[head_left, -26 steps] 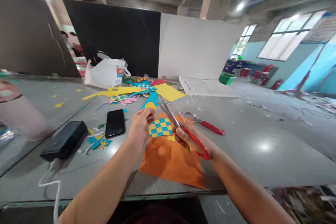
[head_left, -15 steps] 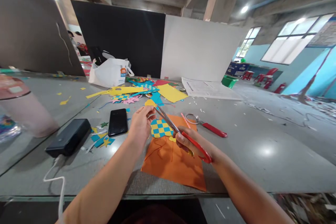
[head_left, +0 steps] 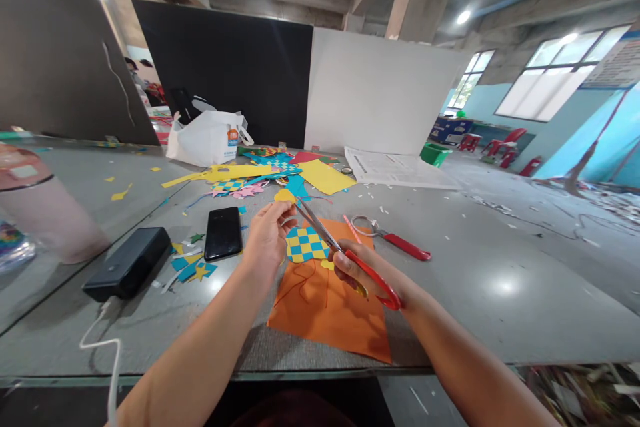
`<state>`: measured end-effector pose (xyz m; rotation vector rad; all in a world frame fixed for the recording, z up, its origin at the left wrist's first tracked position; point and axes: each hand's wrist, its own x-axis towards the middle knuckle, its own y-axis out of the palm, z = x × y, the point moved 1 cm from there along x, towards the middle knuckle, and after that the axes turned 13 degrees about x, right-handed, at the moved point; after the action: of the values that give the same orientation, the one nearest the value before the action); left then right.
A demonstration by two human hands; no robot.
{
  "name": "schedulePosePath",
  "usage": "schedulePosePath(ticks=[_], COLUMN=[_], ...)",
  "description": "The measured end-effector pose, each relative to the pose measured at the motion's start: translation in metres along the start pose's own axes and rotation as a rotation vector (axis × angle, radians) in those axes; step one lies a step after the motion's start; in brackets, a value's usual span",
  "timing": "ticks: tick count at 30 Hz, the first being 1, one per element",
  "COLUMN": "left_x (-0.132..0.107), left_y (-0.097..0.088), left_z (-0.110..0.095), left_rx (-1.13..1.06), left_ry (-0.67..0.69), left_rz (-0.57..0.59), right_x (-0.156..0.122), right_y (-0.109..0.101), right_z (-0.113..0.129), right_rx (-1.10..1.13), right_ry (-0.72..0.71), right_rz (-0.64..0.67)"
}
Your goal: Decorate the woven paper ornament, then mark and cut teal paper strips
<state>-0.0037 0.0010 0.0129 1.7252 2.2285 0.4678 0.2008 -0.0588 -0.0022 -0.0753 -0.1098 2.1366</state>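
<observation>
**Scissors barely shift above the woven paper**

Almost nothing has moved since the last frame: the scissors and both hands sit about where they were, and the view has only drifted slightly. The right hand [head_left: 357, 267] is closed around the red-handled scissors [head_left: 374, 278], with the blades [head_left: 315, 225] reaching far and left, past the woven paper. The left hand [head_left: 267, 240] is curled beside that blue-and-yellow woven paper [head_left: 307, 244]; I cannot tell whether it pinches it. The paper lies between the hands, over the orange sheet [head_left: 325, 313]. Holding it close to the blades and turning the paper, not the scissors, should give a cleaner edge. To the right lies a red-handled tool [head_left: 407, 247]; to the left, a phone [head_left: 223, 233] and power bank [head_left: 127, 263]. Farther off on the table [head_left: 500, 320] is a yellow sheet [head_left: 325, 177].
</observation>
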Motion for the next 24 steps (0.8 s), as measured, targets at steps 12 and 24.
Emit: schedulePosePath(ticks=[12, 24], left_x=[-0.012, -0.023], left_y=[0.008, 0.014], left_z=[0.004, 0.010], left_rx=[0.122, 0.212], left_ry=[-0.039, -0.022], left_rz=[0.096, 0.225], right_x=[0.001, 0.006], right_y=[0.002, 0.000], right_z=[0.003, -0.004], right_rx=[-0.002, -0.027], right_ry=[-0.051, -0.093], right_rz=[-0.073, -0.098])
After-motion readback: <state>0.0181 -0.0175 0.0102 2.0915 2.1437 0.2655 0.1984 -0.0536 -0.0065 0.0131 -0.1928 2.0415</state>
